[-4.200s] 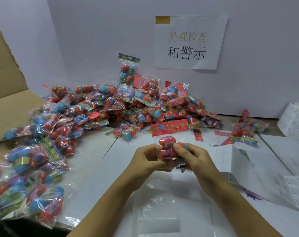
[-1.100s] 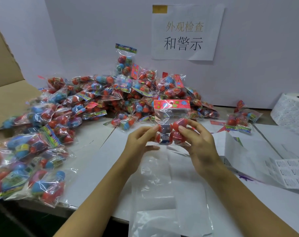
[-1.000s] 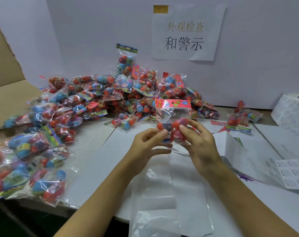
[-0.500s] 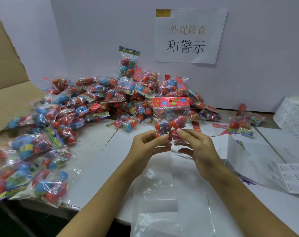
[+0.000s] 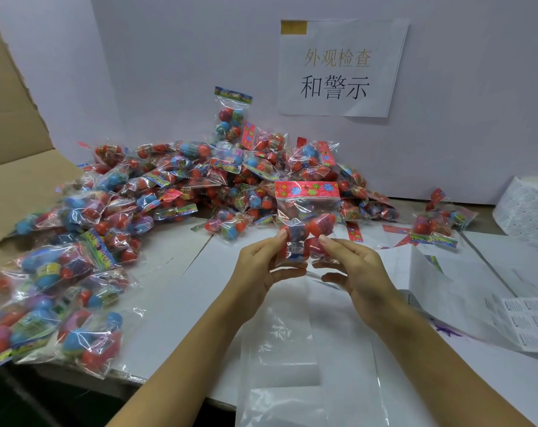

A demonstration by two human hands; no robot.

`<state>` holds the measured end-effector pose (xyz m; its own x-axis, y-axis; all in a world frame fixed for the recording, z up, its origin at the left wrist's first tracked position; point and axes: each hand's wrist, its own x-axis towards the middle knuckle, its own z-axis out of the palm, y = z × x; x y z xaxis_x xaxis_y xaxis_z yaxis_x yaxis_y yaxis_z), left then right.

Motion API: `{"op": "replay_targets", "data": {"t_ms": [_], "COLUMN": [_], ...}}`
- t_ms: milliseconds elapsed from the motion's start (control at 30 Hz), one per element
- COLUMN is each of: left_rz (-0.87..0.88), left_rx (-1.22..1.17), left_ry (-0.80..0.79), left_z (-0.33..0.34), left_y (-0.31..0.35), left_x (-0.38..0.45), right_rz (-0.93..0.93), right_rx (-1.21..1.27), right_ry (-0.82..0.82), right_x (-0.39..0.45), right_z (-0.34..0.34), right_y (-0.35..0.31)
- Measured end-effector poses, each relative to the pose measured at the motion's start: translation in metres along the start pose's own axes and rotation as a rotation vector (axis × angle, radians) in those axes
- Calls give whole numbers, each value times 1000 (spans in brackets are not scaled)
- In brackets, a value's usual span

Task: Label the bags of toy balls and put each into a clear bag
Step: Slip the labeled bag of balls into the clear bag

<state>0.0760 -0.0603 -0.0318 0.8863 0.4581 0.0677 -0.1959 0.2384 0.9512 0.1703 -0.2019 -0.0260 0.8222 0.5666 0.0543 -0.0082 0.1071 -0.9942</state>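
Both the left hand (image 5: 263, 266) and the right hand (image 5: 355, 266) pinch the lower end of one bag of toy balls (image 5: 304, 223), holding it upright above the clear bag (image 5: 307, 365) lying flat on the table (image 5: 175, 303), in front of the heaped pile of bags (image 5: 169, 192).

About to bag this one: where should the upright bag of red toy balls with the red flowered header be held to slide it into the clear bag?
Grip the red flowered header card from above. The bag of red toy balls stands upright with the flat header free on top, while the left hand and right hand pinch its bulging lower part. The clear bag lies flat below, so lowering it balls-first probably fits.
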Motion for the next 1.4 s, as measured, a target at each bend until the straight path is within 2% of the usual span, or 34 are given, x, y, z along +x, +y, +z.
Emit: {"op": "replay_targets", "data": {"t_ms": [200,433,700,833,933,1000,1067,1200,1400], "left_rz": [55,84,101,95,84,71,79,39,50], "left_rx": [18,79,70,153,18,-70,-15,105,125], "left_ry": [-64,-119,-104,-88,-98,-80,-80,-138,-164], "left_z": [-3,-3,-4,-11,-11,-11,-11,-10,-10], "left_y": [-2,-5,-8,-13,-11,-7,-6,-5,-3], "left_x": [-3,-3,-1,3,5,5,4,0,-2], "right_rz": [-7,118,17,-70,-3,65,58,-74,-106], "right_rx": [-12,-18,-2,6,12,-34,-68,-32,-67], "right_ry": [184,30,25,33,60,-28,-97,-58,5], "right_x": [6,2,0,-1,0,0,-2,-5,-5], "right_z": [-4,0,-2,0,-1,-1,0,3,1], "right_y": [9,7,7,8,7,6,6,7,6]}}
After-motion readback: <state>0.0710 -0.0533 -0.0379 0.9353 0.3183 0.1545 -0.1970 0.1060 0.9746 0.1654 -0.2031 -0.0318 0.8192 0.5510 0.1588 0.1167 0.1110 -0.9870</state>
